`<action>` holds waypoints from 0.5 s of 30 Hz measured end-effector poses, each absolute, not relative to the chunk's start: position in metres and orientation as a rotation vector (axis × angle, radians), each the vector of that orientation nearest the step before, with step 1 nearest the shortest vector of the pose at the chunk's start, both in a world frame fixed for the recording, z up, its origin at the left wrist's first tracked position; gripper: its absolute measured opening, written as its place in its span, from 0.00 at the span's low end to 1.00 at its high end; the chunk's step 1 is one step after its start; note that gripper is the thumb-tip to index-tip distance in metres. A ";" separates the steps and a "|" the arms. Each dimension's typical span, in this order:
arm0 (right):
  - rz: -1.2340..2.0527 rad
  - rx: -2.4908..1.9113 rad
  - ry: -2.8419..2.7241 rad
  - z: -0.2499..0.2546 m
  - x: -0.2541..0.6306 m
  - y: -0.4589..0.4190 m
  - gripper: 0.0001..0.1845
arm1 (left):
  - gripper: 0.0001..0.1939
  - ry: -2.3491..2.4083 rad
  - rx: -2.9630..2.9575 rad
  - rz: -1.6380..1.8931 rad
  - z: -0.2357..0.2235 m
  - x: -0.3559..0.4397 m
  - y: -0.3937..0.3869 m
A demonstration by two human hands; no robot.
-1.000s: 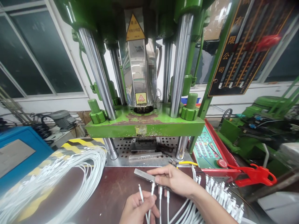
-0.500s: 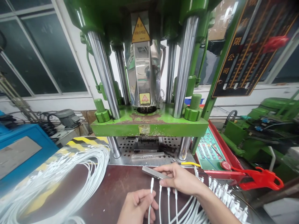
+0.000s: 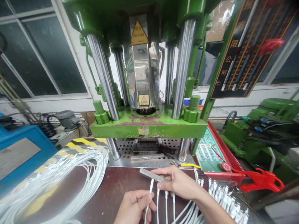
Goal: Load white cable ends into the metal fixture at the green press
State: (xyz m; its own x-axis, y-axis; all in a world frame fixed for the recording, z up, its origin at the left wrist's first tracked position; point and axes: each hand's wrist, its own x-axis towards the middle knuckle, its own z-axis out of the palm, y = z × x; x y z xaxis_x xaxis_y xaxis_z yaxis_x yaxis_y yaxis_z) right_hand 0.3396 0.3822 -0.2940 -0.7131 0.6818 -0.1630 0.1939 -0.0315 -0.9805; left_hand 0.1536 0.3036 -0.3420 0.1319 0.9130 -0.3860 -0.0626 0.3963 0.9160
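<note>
White, thin cable [image 3: 147, 207] is pinched in the left hand [image 3: 134, 207] near the table's front edge. The right hand [image 3: 179, 183] grips the metal bar [image 3: 151, 175], stiff. The cable seems soft and light; better hold it just behind the connector.

The press [image 3: 149, 124] in the middle of the frame is green with rust-brown patches on its plate, shiny silver columns [image 3: 102, 74], and yellow triangle warning labels [image 3: 139, 34] with black and red marks. White cables [image 3: 58, 177] coil at lower left over a dark maroon tabletop [image 3: 112, 193] edged in yellow-and-black hazard stripes [image 3: 81, 143], beside a blue box [image 3: 21, 155] with a grey panel. At right sit a red-framed green keypad [image 3: 206, 149], a red clamp [image 3: 257, 182], a yellow-handled tool [image 3: 187, 165], and a black sign [image 3: 247, 46] with gold lines.
</note>
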 end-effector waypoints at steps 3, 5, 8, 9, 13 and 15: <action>1.778 -0.855 -1.871 -0.291 0.337 0.380 0.24 | 0.24 1.213 0.885 0.872 -0.337 0.155 0.304; 1.743 -0.814 -1.880 -0.289 0.335 0.379 0.24 | 0.23 1.207 0.863 0.906 -0.329 0.157 0.305; 1.731 -0.803 -1.917 -0.290 0.335 0.379 0.24 | 0.19 1.200 0.825 0.938 -0.316 0.159 0.305; 1.751 -0.809 -1.914 -0.292 0.336 0.380 0.24 | 0.19 1.196 0.808 0.932 -0.313 0.159 0.304; 1.850 -0.826 -1.855 -0.299 0.341 0.389 0.23 | 0.18 1.182 0.767 0.977 -0.310 0.165 0.300; 1.826 -0.871 -1.870 -0.299 0.345 0.396 0.23 | 0.24 1.130 0.607 0.978 -0.314 0.173 0.294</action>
State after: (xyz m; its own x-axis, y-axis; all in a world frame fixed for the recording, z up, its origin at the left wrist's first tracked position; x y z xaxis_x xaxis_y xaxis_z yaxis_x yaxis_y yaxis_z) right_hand 0.3445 0.3959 -0.2995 -0.7337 0.6632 -0.1479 0.1637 -0.0387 -0.9858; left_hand 0.1734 0.2938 -0.3141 0.1053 0.8803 -0.4625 -0.3307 0.4696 0.8186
